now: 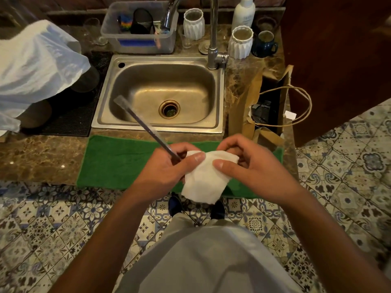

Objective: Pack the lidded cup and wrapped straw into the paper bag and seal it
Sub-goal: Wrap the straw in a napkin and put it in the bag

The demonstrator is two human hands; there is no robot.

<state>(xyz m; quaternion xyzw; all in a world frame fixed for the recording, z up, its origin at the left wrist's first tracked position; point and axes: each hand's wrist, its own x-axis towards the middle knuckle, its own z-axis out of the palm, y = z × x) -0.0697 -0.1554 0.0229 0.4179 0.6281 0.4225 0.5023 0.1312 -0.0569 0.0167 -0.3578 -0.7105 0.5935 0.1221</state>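
Observation:
My left hand [167, 168] grips the lower end of a wrapped straw [141, 123], which slants up and left over the sink's front rim. Its thumb also pins the top edge of a white napkin [204, 182]. My right hand [245, 163] pinches the napkin's other side, so it hangs between both hands above a green towel [118, 161]. An open brown paper bag [241, 106] with twine handles stands on the counter right of the sink. Something dark, apparently the lidded cup [263, 112], sits inside it.
A steel sink [160, 92] with a tall tap [213, 39] lies straight ahead. Behind it stand a plastic tub [139, 28], two white ribbed vases, a blue mug [264, 44] and a white bottle. White cloth [36, 64] drapes the left counter. A dark wooden panel rises at right.

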